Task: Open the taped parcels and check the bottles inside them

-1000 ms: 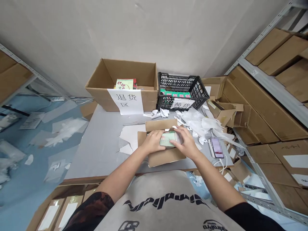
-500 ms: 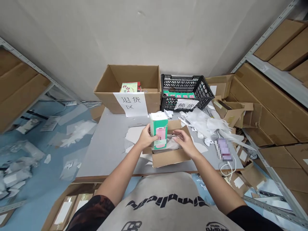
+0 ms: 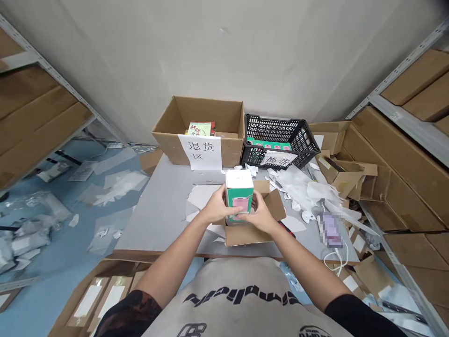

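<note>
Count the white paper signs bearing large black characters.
2: one white paper sign on the big brown cardboard box's front, a second sign on the black plastic crate's front.

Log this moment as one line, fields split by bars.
left hand: holding green box | right hand: holding same green box | position: at open carton | behind: large cardboard box, black crate

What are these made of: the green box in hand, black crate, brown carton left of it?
Green box: probably printed paperboard, smooth finish; crisp folded edges, white top.
Black crate: likely moulded plastic; regular lattice walls, thick rim.
Brown carton: matte cardboard, probably corrugated; plain brown, flat panels.
</note>
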A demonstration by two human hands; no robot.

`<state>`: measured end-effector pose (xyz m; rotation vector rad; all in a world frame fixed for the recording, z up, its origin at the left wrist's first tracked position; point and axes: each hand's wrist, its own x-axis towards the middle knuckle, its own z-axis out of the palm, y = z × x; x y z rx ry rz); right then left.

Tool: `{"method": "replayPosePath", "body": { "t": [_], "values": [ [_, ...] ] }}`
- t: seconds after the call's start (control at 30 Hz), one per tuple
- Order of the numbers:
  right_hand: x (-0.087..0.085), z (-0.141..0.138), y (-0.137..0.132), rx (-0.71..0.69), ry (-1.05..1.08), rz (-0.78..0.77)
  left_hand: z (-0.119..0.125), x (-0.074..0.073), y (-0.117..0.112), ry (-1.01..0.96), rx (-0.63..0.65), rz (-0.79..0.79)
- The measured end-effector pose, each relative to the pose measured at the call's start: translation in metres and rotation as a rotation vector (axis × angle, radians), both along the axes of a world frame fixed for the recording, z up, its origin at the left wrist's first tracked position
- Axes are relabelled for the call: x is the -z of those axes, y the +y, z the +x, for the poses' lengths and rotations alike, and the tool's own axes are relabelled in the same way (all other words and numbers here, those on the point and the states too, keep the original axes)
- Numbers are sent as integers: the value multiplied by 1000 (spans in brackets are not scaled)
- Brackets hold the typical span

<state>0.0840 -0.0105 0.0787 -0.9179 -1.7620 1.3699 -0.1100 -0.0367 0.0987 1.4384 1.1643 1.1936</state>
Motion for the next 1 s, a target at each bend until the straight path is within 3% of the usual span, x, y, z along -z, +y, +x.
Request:
{"method": "replayPosePath", "body": {
  "t": [0.07, 0.17, 0.3, 0.4, 0.57, 0.7, 0.83, 1.0],
  "values": [
    [-10, 2, 1, -32, -114, 62, -2, -6, -8, 129, -105, 64],
    [-41, 8, 3, -108, -150, 157, -8, -6, -17, 332, -274, 134],
    [-93, 6, -5, -70, -212, 404, -18, 8, -24, 540, -391, 294],
    [-113, -12, -20, 15, -381, 623, -23, 21, -29, 631, -433, 371],
    [-102, -38, -43, 147, -358, 776, -30, 36, -36, 717, -577, 497],
    [-92, -43, -50, 172, -331, 822, -42, 39, -38, 779, -611, 719],
    [-93, -45, -52, 156, -352, 787, -50, 38, -40, 790, -609, 839],
    [-98, -45, -51, 90, -347, 705, -52, 39, -44, 772, -550, 831]
  ]
}}
